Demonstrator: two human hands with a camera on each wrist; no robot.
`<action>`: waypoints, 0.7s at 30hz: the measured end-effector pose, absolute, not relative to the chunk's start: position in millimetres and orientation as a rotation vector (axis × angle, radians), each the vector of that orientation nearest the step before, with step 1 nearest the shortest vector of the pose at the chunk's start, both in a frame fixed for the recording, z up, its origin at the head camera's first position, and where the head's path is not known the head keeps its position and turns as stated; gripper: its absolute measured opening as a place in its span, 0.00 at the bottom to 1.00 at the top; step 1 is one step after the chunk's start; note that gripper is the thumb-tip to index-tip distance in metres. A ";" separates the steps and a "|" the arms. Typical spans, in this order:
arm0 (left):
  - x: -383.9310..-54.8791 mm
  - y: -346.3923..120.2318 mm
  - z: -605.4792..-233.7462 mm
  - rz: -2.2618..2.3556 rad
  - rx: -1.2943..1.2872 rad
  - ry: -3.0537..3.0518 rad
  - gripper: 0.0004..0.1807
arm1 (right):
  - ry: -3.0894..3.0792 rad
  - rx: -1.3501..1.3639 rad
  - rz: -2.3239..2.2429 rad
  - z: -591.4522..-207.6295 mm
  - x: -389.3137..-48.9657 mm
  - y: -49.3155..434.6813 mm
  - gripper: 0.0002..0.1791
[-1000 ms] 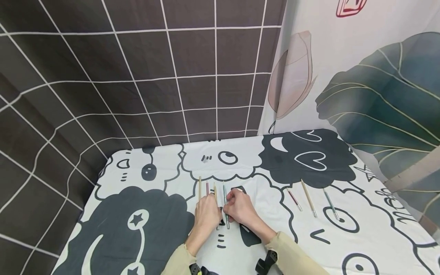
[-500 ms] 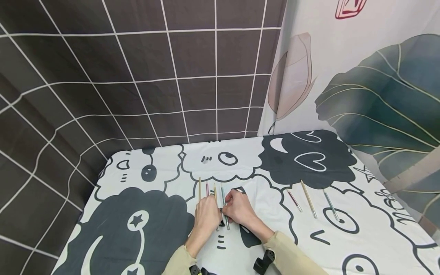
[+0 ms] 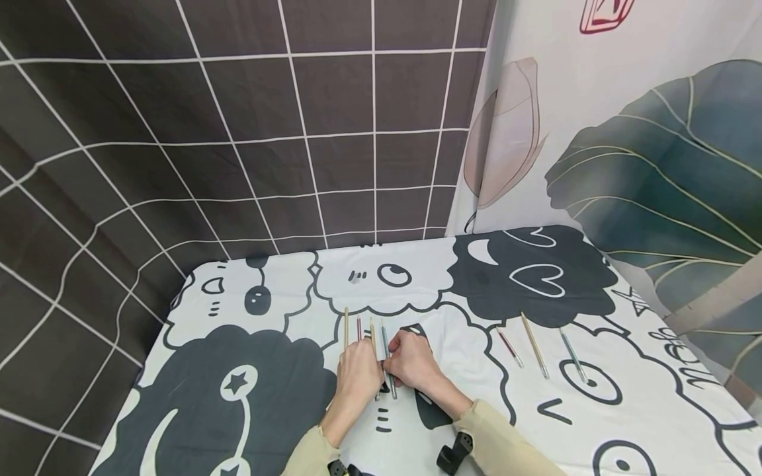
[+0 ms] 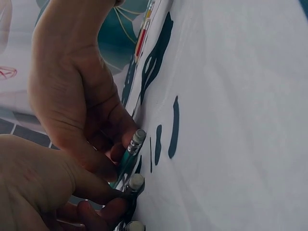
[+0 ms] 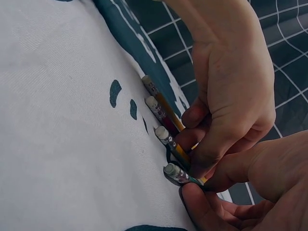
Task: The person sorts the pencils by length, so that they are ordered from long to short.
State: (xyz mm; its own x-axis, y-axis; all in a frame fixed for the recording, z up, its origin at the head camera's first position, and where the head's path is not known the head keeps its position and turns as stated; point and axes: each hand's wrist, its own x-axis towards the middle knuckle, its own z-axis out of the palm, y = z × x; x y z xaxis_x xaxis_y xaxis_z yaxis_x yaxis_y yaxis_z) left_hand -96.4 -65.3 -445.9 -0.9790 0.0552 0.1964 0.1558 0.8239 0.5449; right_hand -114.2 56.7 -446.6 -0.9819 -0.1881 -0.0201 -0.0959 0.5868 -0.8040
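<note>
In the head view, four-fingered grips aside, both hands work over a row of several pencils on the patterned cloth. My left hand pinches a yellow pencil between thumb and finger, below its eraser end. Close on its right, my right hand pinches a green pencil, which lies beside the yellow one with a slight tilt. A dark red pencil and another yellow pencil lie left of these, partly hidden by my left hand in the head view. The eraser ends point toward me.
Farther right on the cloth lie a red pencil, a yellow pencil and a green pencil, spaced apart. A dark gridded curtain hangs behind the table, and a leaf-printed curtain hangs at the right.
The green pencil's far end has swung left and slightly toward me, nearer the yellow pencil. My right hand has shifted slightly left with it. My left hand stays in place.
</note>
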 end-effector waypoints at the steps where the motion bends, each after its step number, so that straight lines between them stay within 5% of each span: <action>1: -96.4 -65.2 -445.9 -0.868 -0.166 -2.834 0.08 | 2.705 -0.241 -1.362 -446.4 -114.0 56.4 0.10; 21: -95.6 -68.7 -444.7 -0.938 -0.154 -2.841 0.08 | 2.780 -0.297 -1.290 -448.7 -114.5 54.8 0.08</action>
